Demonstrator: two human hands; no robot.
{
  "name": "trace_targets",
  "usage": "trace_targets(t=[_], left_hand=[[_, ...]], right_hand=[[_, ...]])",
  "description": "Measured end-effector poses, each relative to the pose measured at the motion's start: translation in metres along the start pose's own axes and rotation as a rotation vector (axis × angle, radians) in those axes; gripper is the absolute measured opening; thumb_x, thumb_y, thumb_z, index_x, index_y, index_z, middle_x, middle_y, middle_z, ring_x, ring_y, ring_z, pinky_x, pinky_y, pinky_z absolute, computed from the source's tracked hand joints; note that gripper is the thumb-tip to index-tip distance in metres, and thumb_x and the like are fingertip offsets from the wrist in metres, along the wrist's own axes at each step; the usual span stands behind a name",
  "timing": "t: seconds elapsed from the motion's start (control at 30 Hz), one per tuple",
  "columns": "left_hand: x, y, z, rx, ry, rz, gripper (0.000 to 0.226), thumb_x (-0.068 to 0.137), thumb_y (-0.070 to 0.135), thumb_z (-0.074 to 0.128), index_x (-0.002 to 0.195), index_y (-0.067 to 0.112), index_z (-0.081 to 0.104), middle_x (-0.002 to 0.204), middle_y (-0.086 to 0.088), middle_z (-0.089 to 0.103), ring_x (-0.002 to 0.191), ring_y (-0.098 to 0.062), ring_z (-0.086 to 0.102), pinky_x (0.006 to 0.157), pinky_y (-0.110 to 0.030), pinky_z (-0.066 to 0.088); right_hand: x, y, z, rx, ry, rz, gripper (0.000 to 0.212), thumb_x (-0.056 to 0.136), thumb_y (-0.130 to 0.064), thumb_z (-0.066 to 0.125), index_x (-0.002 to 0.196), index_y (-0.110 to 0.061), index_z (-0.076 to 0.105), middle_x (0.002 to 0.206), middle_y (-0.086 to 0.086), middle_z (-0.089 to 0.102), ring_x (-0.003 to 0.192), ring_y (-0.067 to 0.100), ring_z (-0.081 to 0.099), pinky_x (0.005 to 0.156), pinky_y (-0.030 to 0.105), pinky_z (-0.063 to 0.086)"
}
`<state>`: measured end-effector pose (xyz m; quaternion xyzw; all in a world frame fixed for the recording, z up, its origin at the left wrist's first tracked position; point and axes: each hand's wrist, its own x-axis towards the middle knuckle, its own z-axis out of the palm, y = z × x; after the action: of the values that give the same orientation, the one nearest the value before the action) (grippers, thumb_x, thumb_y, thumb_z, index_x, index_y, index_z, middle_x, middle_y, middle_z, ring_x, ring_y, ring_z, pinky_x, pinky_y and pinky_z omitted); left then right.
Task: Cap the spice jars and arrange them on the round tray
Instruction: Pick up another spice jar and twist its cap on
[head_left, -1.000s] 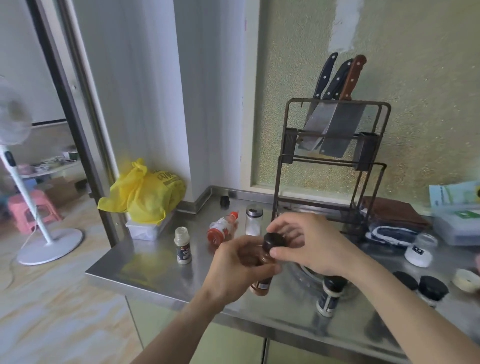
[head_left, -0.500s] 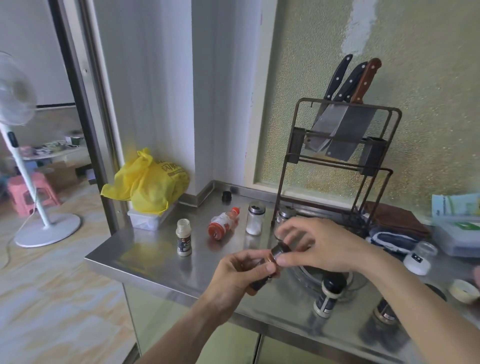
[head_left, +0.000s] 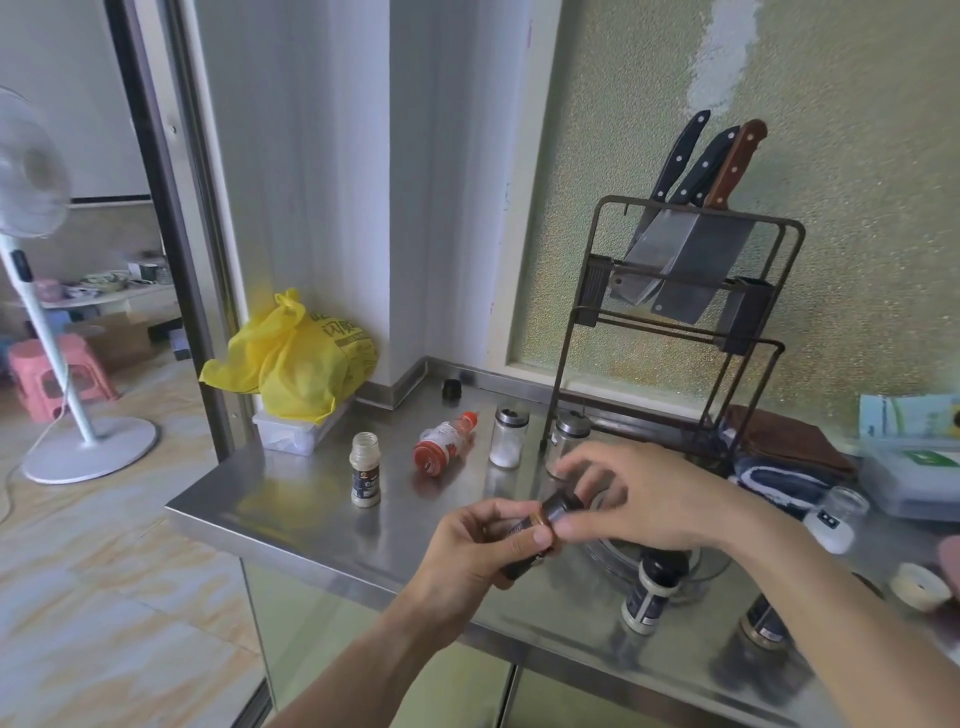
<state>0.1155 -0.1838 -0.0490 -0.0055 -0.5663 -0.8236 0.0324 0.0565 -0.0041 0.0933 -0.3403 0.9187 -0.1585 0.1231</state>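
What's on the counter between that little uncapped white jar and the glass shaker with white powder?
In the head view, a red-capped bottle lies on its side between the uncapped jar and the shaker.

left hand (head_left: 480, 545): fingers curled, thumb on top, gripping.
right hand (head_left: 644, 499): just beside left, fingertips pinching.

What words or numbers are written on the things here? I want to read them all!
None can be read for sure.
Yellow bag: dark printed characters, too blurred.
Small uncapped jar: dark label, print too small.
Red bottle lying down: label blurred.
Jar held in both hands: label mostly hidden.
Black-capped jar: label too small.
Green and white box: no text legible.
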Motion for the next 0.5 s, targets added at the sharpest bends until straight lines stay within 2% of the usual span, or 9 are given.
trace_targets(t=[0.07,0.1,0.13,0.2,0.3,0.33,0.4,0.43,0.5], left_hand=[[-0.0002,0.0001,-0.0007,-0.003,0.0,0.005,0.051,0.07,0.025,0.089,0.112,0.002,0.074,0.091,-0.025,0.073,0.066,-0.019,0.055,0.049,-0.02,0.028],[-0.0003,0.0001,-0.0008,0.004,-0.001,0.007,0.05,0.07,0.025,0.089,0.112,0.002,0.074,0.091,-0.024,0.074,0.065,-0.018,0.055,0.049,-0.02,0.028],[-0.0005,0.0002,-0.0012,0.012,-0.001,0.009,0.05,0.07,0.025,0.089,0.112,0.002,0.074,0.091,-0.024,0.074,0.065,-0.017,0.056,0.049,-0.02,0.029],[-0.0001,0.0,-0.0016,0.014,0.004,0.01,0.052,0.069,0.024,0.09,0.112,0.001,0.073,0.091,-0.026,0.074,0.062,-0.015,0.056,0.049,-0.02,0.03],[0.0011,-0.0012,-0.0027,0.012,0.007,0.004,0.053,0.069,0.025,0.09,0.113,0.001,0.073,0.093,-0.026,0.074,0.063,-0.015,0.057,0.049,-0.02,0.03],[0.0012,-0.0023,-0.0028,0.02,0.008,0.001,0.051,0.069,0.026,0.09,0.112,0.003,0.074,0.093,-0.025,0.075,0.065,-0.016,0.057,0.05,-0.02,0.03],[0.0014,-0.0059,-0.003,0.032,0.009,-0.008,0.052,0.065,0.031,0.094,0.108,0.007,0.076,0.092,-0.024,0.075,0.064,-0.017,0.056,0.05,-0.021,0.031],[0.0015,-0.0074,-0.0027,0.03,0.006,-0.01,0.056,0.063,0.033,0.096,0.108,0.008,0.076,0.09,-0.024,0.074,0.062,-0.016,0.055,0.051,-0.022,0.031],[0.0026,-0.0096,-0.0015,0.015,0.01,-0.013,0.064,0.061,0.034,0.097,0.111,0.003,0.074,0.087,-0.021,0.072,0.059,-0.015,0.053,0.051,-0.022,0.03]], right_hand=[[-0.0005,0.0015,-0.0002,0.09,-0.023,-0.006,0.027,0.085,-0.049,0.078,0.107,-0.035,0.067,0.095,-0.009,0.079,0.081,0.006,0.075,0.088,0.038,0.061],[-0.0009,0.0002,0.0003,0.079,-0.029,0.016,0.026,0.09,-0.053,0.071,0.1,-0.03,0.07,0.088,-0.006,0.08,0.076,0.008,0.076,0.085,0.038,0.062],[-0.0011,-0.0012,0.0004,0.044,-0.018,0.039,0.039,0.091,-0.062,0.062,0.095,-0.025,0.072,0.083,-0.004,0.08,0.073,0.008,0.076,0.082,0.036,0.062],[-0.0018,-0.0021,0.0014,-0.021,-0.002,0.056,0.045,0.086,-0.07,0.063,0.105,-0.03,0.071,0.09,-0.009,0.078,0.078,0.004,0.073,0.084,0.033,0.06],[-0.0011,0.0008,0.0006,0.119,-0.046,0.02,0.034,0.085,-0.042,0.081,0.113,-0.033,0.064,0.093,-0.003,0.08,0.079,0.013,0.077,0.084,0.038,0.062],[-0.0016,-0.0003,0.0011,0.103,-0.062,0.037,0.028,0.088,-0.045,0.077,0.109,-0.028,0.067,0.086,0.0,0.081,0.073,0.014,0.078,0.079,0.035,0.063],[-0.0011,-0.0024,0.0001,0.015,-0.035,0.058,0.043,0.087,-0.065,0.067,0.102,-0.025,0.073,0.079,-0.006,0.079,0.07,0.007,0.075,0.075,0.028,0.059],[-0.0004,-0.0021,0.0003,-0.008,-0.029,0.048,0.045,0.083,-0.067,0.07,0.107,-0.029,0.072,0.085,-0.011,0.077,0.074,0.003,0.073,0.078,0.027,0.058],[-0.0001,-0.0016,0.0008,0.024,-0.038,-0.012,0.042,0.078,-0.05,0.084,0.114,-0.04,0.065,0.1,-0.015,0.074,0.083,0.002,0.071,0.085,0.032,0.059]])
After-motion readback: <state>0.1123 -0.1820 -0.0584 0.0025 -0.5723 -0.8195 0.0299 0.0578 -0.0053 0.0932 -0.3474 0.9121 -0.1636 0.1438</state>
